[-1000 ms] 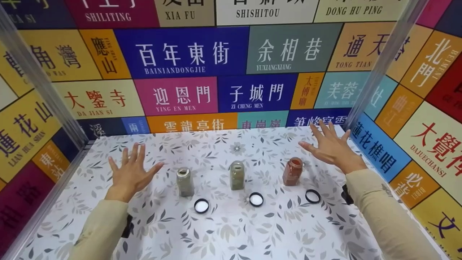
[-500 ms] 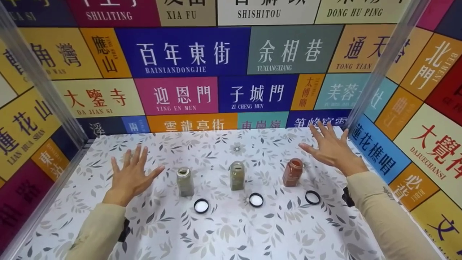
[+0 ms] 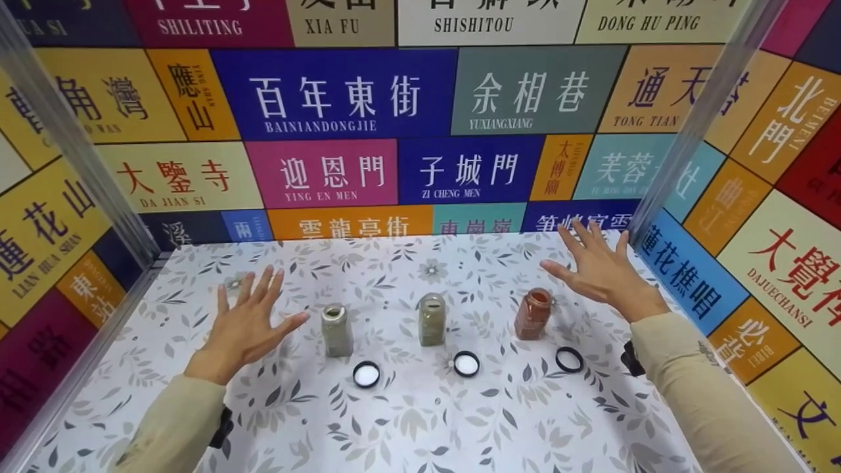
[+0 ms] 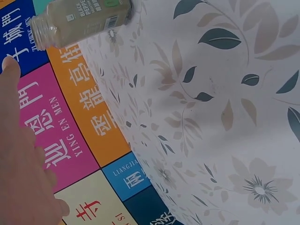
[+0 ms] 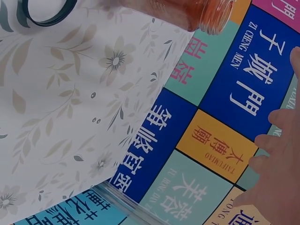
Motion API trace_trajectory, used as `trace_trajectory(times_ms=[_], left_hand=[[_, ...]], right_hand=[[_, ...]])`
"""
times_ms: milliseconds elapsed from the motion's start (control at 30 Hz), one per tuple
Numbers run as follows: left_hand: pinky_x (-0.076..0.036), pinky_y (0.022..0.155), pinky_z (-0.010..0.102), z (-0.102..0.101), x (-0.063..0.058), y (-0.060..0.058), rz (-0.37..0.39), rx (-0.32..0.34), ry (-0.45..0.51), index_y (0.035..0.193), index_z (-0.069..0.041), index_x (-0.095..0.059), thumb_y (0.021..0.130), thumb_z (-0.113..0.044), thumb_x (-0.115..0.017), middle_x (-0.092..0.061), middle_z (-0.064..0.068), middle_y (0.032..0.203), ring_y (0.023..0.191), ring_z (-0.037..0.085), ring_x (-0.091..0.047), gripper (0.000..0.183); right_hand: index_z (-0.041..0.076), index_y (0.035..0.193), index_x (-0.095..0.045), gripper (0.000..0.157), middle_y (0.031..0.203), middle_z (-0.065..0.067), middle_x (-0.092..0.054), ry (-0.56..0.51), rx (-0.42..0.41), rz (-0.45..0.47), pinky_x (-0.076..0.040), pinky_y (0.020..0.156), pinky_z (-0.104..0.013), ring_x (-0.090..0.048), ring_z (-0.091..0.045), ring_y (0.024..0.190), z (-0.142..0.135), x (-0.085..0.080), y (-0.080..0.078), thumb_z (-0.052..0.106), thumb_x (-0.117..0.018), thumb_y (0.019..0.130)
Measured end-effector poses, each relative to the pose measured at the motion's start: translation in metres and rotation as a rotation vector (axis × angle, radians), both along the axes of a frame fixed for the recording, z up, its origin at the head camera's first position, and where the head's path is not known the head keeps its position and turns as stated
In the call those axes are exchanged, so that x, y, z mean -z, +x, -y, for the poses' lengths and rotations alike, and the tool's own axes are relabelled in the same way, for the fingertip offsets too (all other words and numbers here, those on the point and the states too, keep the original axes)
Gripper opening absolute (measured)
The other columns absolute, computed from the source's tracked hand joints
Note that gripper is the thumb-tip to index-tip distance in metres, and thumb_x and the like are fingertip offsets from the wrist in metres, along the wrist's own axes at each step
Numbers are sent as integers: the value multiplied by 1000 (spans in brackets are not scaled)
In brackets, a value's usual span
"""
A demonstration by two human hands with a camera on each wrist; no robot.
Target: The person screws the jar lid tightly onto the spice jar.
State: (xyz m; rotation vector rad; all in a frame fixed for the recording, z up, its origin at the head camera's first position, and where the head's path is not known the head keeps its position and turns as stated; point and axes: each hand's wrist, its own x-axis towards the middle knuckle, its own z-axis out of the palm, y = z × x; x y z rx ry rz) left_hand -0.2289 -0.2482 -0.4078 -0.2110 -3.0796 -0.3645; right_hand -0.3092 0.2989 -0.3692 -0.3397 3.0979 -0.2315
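Three uncapped glass spice jars stand upright in a row: a grey-green jar [image 3: 338, 334] whose label in the left wrist view reads black pepper, a greenish jar [image 3: 431, 322] in the middle, and a red-brown jar [image 3: 533, 315] on the right. In front of them lie three black-rimmed lids, the left lid [image 3: 366, 374], the middle lid [image 3: 466, 363] and the right lid [image 3: 569, 359]. My left hand [image 3: 244, 332], fingers spread, hovers left of the grey-green jar without touching it. Beyond the red-brown jar to the right, my right hand [image 3: 606, 272] is also spread and holds nothing.
A white leaf-patterned cloth [image 3: 407, 420] covers the table. Colourful sign panels [image 3: 332, 95] form walls at the back and sides. Clear corner posts [image 3: 683, 125] rise at the table's back corners.
My left hand has moved a little to the right, nearer the grey-green jar. The right hand has barely shifted, and the jars and lids stay where they were.
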Motion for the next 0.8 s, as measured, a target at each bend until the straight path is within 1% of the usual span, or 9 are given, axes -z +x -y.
trace_trajectory(times_ms=[200,400,600,800], left_hand=[[14,118,73,-1,1,5,-33,36,-3,161,-11,-14,95,-68,-46,-8,15,169,155,45,-6,93],[15,118,71,-4,4,10,-56,62,-4,162,-14,-15,94,-67,-48,-11,14,169,155,43,-10,92],[11,119,72,-10,8,14,-53,79,28,161,-14,-15,94,-67,-50,-13,12,169,155,43,-13,92],[8,121,70,-18,8,15,-77,106,70,161,-15,-16,94,-65,-51,-16,11,168,155,41,-14,91]], right_hand=[[13,162,-10,94,169,-21,0,-14,-29,-9,22,110,-77,7,-48,153,5,3,0,76,-33,95],[16,162,-8,92,169,-21,-2,-32,-57,-17,18,112,-77,4,-48,154,13,6,3,74,-34,96],[16,162,-9,92,169,-19,-3,-58,-71,-6,16,115,-75,4,-45,155,23,7,7,74,-35,95],[17,162,-8,92,170,-15,0,-76,-93,19,18,116,-72,7,-41,156,32,6,10,74,-36,95]])
